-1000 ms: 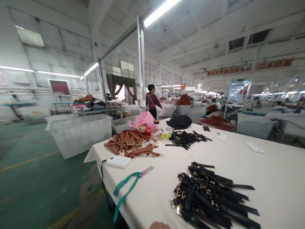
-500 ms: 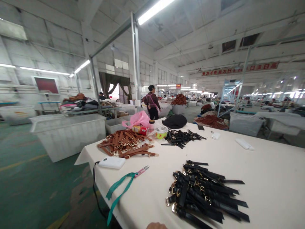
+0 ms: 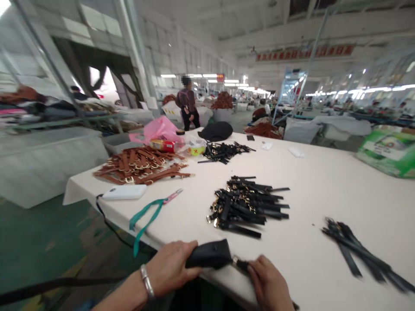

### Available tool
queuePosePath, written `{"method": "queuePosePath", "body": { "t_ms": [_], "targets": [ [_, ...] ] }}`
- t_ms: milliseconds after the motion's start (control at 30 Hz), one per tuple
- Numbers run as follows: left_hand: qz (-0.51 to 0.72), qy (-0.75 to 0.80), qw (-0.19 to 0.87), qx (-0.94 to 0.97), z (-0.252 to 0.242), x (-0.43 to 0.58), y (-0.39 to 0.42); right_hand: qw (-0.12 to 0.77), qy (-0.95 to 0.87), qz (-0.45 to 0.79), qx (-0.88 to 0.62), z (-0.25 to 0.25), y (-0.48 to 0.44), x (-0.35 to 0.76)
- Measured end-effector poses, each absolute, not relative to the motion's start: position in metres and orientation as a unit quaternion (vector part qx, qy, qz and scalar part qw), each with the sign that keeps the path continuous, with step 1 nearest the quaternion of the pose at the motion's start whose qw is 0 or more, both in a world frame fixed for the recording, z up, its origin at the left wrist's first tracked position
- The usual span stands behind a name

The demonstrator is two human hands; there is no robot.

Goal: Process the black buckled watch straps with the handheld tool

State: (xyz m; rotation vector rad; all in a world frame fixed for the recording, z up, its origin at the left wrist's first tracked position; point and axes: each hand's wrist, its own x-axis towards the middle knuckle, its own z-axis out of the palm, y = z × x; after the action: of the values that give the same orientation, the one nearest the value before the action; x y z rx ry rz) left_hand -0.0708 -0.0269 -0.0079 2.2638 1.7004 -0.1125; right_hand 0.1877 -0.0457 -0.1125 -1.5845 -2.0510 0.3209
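Note:
My left hand point(image 3: 171, 263), with a silver bangle at its wrist, is closed around a broad black leather piece point(image 3: 209, 254) at the table's near edge. Closed on a narrow black strap point(image 3: 242, 264) is my right hand point(image 3: 270, 283). A metal fitting shows between the strap and the broad piece, and the two seem joined there. Just beyond my hands lies a pile of black buckled straps point(image 3: 248, 205). Several more black straps point(image 3: 359, 250) lie loosely bunched to the right. Pink-handled thread snips point(image 3: 172, 196) with a teal ribbon point(image 3: 149, 218) rest at the left.
Brown buckled straps point(image 3: 139, 166) are heaped at the table's far left, near a white device point(image 3: 125, 192) with a black cord. Behind them are a pink bag point(image 3: 162, 129), a red can point(image 3: 165, 146) and a black cap point(image 3: 216, 131). A green package point(image 3: 389, 151) stands far right. A person point(image 3: 187, 103) stands beyond.
The view has swung right and down. Both my hands have come into sight with the black leather piece and strap; earlier only a bit of one hand showed at the bottom edge.

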Motion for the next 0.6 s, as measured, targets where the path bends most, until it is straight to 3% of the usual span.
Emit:
{"method": "queuePosePath", "body": {
  "t_ms": [100, 267, 600],
  "targets": [
    [-0.067, 0.582, 0.156, 0.795, -0.003, -0.070, -0.026, 0.197, -0.749, 0.194, -0.601, -0.098, -0.035, 0.193],
    [-0.101, 0.550, 0.159, 0.813, -0.006, -0.062, -0.027, 0.182, -0.729, 0.229, -0.619, -0.089, -0.024, 0.196],
    [-0.144, 0.516, 0.140, 0.833, 0.008, -0.026, -0.021, 0.297, -0.723, 0.210, -0.587, -0.109, -0.030, 0.199]
  ]
}}
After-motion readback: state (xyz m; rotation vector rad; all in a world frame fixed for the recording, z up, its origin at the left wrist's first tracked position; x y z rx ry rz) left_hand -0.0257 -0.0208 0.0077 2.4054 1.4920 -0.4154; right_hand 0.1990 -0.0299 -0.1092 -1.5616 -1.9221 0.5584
